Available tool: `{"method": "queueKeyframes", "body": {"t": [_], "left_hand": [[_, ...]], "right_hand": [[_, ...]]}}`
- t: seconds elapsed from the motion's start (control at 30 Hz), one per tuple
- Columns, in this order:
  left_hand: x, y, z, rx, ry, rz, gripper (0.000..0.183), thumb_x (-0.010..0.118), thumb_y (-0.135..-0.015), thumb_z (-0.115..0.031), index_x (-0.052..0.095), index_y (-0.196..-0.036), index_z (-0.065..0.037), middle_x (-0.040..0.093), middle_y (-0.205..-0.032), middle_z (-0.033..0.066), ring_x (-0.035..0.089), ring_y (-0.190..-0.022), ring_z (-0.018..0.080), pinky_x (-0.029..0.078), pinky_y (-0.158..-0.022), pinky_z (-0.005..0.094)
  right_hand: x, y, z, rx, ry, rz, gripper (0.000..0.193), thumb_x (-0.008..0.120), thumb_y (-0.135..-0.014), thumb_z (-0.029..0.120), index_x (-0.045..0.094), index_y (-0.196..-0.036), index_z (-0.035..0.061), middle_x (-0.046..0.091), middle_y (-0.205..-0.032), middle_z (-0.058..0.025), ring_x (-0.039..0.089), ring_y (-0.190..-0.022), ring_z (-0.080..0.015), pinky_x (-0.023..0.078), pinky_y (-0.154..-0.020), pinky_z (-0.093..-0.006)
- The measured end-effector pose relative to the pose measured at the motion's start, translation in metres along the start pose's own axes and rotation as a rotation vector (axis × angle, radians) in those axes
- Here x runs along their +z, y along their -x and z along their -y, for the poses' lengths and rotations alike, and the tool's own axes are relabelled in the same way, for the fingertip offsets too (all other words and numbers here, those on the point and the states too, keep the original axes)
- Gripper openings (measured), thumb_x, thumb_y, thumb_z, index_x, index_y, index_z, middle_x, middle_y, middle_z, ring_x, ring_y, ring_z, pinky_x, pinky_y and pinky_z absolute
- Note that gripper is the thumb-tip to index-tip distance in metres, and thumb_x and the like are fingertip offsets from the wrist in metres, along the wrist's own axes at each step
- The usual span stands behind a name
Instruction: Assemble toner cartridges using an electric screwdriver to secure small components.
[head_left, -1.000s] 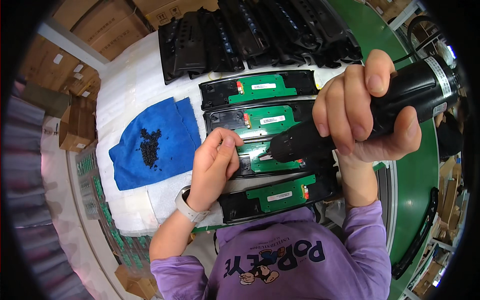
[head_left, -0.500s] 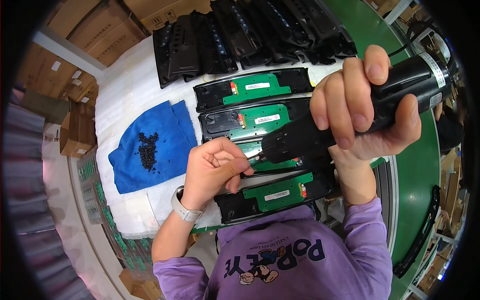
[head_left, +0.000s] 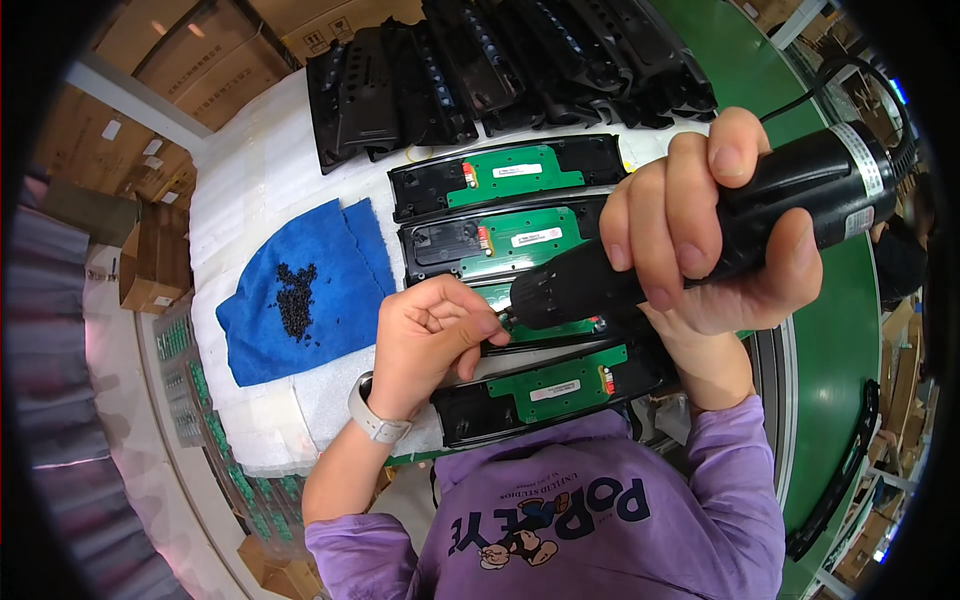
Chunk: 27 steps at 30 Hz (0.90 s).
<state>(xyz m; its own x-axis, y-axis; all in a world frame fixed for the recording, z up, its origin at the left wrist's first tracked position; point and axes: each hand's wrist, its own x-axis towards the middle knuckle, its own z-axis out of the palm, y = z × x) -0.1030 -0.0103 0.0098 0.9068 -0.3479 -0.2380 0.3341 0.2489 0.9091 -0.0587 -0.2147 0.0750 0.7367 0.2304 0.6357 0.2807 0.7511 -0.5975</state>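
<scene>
My right hand is wrapped round a black corded electric screwdriver, its nose pointing left. At the tip, my left hand has thumb and forefinger pinched together; whatever is between them is too small and hidden to make out. Both hands hover over a row of long black plastic panels fitted with green circuit boards. The panel under the screwdriver's nose is partly covered by my hands. Left of my left hand, a blue cloth carries a pile of small black screws.
Several black plastic housings lie side by side at the far edge of the white-covered table. Cardboard boxes stand behind and to the left. A green surface runs along the right, with a long black strip on it.
The screwdriver and my right hand have shifted slightly left and down, bringing the nose closer to my left fingertips. My left hand stays almost in place, still pinched.
</scene>
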Motion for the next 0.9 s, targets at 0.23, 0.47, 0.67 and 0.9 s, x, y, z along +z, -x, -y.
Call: {"method": "queueKeyframes", "body": {"t": [0.23, 0.47, 0.67, 0.9], "left_hand": [[0.000, 0.001, -0.001, -0.013, 0.018, 0.045, 0.004, 0.058, -0.080, 0.004, 0.058, -0.083, 0.003, 0.064, -0.071, 0.0118, 0.049, -0.044, 0.0055, 0.038, -0.042, 0.0152], [-0.013, -0.009, -0.002, 0.319, 0.079, -0.155, 0.022, 0.040, -0.091, -0.017, 0.049, -0.099, 0.002, 0.058, -0.099, 0.0144, 0.047, -0.071, 0.0082, 0.039, -0.067, 0.0195], [-0.006, -0.010, 0.007, 0.321, 0.146, -0.136, 0.016, 0.039, -0.084, 0.007, 0.044, -0.095, -0.003, 0.048, -0.120, 0.0194, 0.052, -0.099, 0.0178, 0.040, -0.086, 0.0245], [-0.008, -0.012, 0.006, 0.253, 0.175, -0.113, 0.008, 0.040, -0.091, -0.001, 0.044, -0.097, -0.001, 0.050, -0.119, 0.0211, 0.054, -0.104, 0.0227, 0.043, -0.089, 0.0270]], "right_hand": [[0.001, -0.002, -0.004, 0.014, -0.012, -0.008, 0.038, 0.052, -0.084, 0.039, 0.043, -0.101, 0.0060, 0.048, -0.063, 0.0006, 0.045, -0.041, -0.0103, 0.041, -0.052, -0.0286], [0.003, 0.002, -0.014, 0.199, 0.244, -0.087, 0.037, 0.065, -0.078, 0.028, 0.045, -0.093, 0.0014, 0.046, -0.056, -0.0033, 0.044, -0.040, -0.0126, 0.034, -0.037, -0.0243], [0.011, 0.005, -0.029, 0.224, 0.359, -0.021, 0.031, 0.063, -0.075, 0.017, 0.042, -0.089, -0.0001, 0.045, -0.053, -0.0045, 0.044, -0.040, -0.0104, 0.037, -0.039, -0.0230], [0.014, 0.007, -0.037, 0.227, 0.541, -0.040, 0.023, 0.062, -0.065, -0.001, 0.044, -0.077, 0.0019, 0.050, -0.058, -0.0042, 0.050, -0.050, -0.0100, 0.042, -0.047, -0.0224]]}}
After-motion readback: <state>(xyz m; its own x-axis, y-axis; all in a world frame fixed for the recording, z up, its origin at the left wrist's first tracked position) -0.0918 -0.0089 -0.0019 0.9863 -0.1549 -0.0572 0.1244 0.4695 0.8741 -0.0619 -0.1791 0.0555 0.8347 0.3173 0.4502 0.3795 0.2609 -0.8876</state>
